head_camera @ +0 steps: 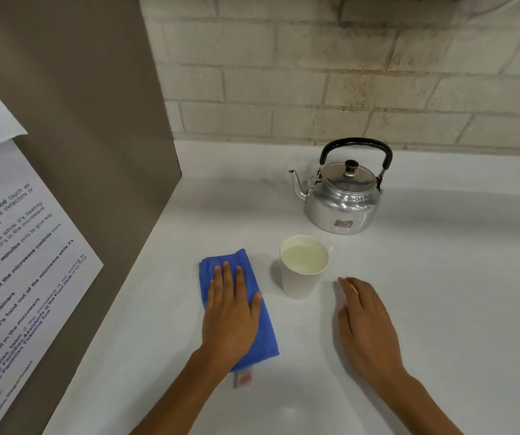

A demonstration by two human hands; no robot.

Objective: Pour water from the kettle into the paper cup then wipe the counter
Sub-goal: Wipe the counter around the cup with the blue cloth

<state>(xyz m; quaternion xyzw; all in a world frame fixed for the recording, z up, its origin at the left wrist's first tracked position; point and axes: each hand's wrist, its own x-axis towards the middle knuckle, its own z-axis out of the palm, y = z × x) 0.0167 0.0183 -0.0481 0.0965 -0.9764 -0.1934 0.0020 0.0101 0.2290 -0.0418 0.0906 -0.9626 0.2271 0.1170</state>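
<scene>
Kettle (343, 196) sits behind the full paper cup (303, 266); left hand (232, 318) spread flat on blue cloth (236, 277), right hand (366, 324) open, maybe hovering over counter (440, 293).

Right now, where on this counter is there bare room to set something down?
The widest bare patch of counter lies right of the kettle and the right hand. Another runs from the brown panel to the kettle's spout. It's crowded around the paper cup, blue cloth and left hand.
</scene>
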